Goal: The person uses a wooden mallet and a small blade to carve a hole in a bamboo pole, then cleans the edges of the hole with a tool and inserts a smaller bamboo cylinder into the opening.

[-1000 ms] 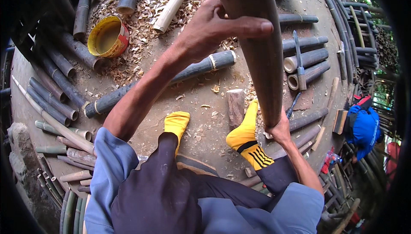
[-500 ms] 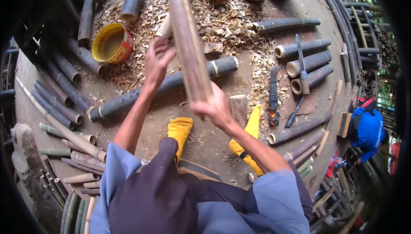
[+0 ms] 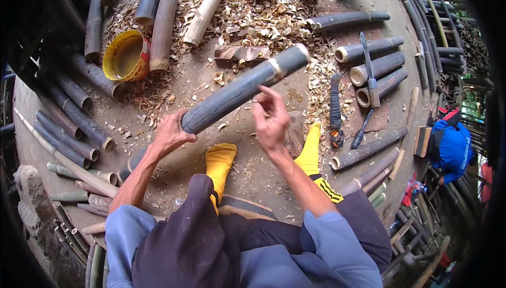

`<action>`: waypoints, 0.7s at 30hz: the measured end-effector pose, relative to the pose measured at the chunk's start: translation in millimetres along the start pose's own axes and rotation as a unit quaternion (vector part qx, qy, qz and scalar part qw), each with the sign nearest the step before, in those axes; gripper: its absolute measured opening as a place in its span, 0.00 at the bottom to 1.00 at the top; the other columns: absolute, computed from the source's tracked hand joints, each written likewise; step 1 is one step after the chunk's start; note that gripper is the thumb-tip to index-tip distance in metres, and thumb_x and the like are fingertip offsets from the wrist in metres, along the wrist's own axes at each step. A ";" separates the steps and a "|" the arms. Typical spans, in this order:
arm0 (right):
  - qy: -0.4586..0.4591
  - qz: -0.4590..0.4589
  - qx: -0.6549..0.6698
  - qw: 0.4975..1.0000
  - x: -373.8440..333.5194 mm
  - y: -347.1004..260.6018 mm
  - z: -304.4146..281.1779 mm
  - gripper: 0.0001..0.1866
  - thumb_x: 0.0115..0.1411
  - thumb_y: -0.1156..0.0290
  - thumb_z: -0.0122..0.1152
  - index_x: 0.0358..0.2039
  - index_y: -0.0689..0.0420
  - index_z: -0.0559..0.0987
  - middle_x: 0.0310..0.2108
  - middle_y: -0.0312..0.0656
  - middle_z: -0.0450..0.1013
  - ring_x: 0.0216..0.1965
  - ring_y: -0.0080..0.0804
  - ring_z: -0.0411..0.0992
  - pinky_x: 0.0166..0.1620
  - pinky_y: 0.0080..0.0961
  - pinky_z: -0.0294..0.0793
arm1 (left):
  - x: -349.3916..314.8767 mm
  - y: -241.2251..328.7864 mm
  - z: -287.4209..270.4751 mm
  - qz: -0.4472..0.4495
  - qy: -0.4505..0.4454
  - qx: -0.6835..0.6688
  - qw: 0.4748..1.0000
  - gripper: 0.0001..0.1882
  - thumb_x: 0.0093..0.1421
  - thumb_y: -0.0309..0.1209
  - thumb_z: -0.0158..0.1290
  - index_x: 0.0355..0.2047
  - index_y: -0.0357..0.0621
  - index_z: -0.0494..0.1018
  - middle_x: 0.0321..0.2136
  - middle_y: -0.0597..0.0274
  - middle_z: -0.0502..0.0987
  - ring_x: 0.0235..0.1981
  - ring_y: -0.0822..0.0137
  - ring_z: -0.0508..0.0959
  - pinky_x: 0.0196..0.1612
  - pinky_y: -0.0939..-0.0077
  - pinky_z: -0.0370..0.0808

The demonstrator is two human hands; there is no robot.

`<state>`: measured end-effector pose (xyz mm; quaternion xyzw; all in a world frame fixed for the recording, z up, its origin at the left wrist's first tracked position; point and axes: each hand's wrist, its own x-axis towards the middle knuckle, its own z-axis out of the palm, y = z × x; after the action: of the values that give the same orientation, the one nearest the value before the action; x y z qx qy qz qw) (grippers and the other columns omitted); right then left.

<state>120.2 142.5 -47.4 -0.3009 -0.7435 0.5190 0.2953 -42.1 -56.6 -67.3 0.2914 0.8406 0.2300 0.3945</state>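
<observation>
Dark bamboo pole [image 3: 242, 90] slanted before the yellow socks [image 3: 220, 164]. Left hand [image 3: 173, 134] clamped around its lower-left stretch; right hand [image 3: 273, 122] apart from left, half-curled and loose at pole's near side, contact unclear. Pale shavings [image 3: 263, 29] beyond. Right: long-bladed tool [image 3: 367, 66] across bamboo segments [image 3: 385, 67]. Upper left: yellow bucket [image 3: 109, 62], murky liquid inside.

The left hand [image 3: 169, 134] hides part of the bamboo [image 3: 229, 95].
</observation>
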 end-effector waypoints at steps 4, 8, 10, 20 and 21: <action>-0.044 0.162 -0.002 0.986 -52.0 -9.5 -2.1 0.30 0.51 0.67 0.61 0.53 0.65 0.65 0.39 0.48 0.70 0.36 0.31 0.71 0.37 0.29 0.74 | 19.0 40.1 -11.7 0.066 0.038 -0.170 0.983 0.37 0.32 0.41 0.62 0.43 0.32 0.71 0.34 0.54 0.76 0.35 0.65 0.75 0.41 0.73 0.71; -0.169 0.244 0.144 0.944 -49.8 -41.0 31.2 0.57 0.44 0.57 0.70 0.64 0.62 0.42 0.56 0.57 0.58 0.56 0.46 0.61 0.55 0.37 0.64 | 72.7 130.3 -24.2 0.150 0.057 -0.305 0.939 0.38 0.39 0.44 0.64 0.46 0.30 0.66 0.35 0.48 0.74 0.32 0.63 0.77 0.37 0.70 0.76; -0.034 0.218 0.047 0.974 -38.0 -40.9 42.7 0.48 0.44 0.65 0.71 0.60 0.61 0.51 0.48 0.55 0.67 0.48 0.44 0.69 0.50 0.35 0.69 | 87.3 163.7 -18.6 0.163 0.073 -0.425 0.888 0.31 0.42 0.41 0.64 0.41 0.33 0.68 0.31 0.52 0.75 0.28 0.68 0.77 0.32 0.74 0.76; -0.101 0.221 -0.271 0.931 -119.6 74.5 -6.0 0.35 0.40 0.63 0.68 0.45 0.67 0.64 0.39 0.59 0.69 0.43 0.54 0.69 0.47 0.42 0.68 | 84.6 73.9 112.9 -0.006 -0.019 -0.257 0.966 0.32 0.49 0.46 0.61 0.46 0.33 0.70 0.36 0.52 0.78 0.37 0.62 0.78 0.43 0.67 0.73; -0.122 0.237 -0.268 0.926 -124.3 82.8 -11.0 0.36 0.39 0.62 0.68 0.45 0.68 0.63 0.40 0.61 0.68 0.43 0.55 0.68 0.47 0.42 0.68 | 85.2 65.9 125.9 0.002 -0.027 -0.255 0.967 0.35 0.48 0.50 0.61 0.47 0.34 0.70 0.37 0.50 0.78 0.37 0.61 0.78 0.44 0.68 0.73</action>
<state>220.2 78.4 -138.6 -0.4706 -0.7922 0.3880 -0.0210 34.5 68.1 -145.1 0.1888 0.7428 0.4296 0.4775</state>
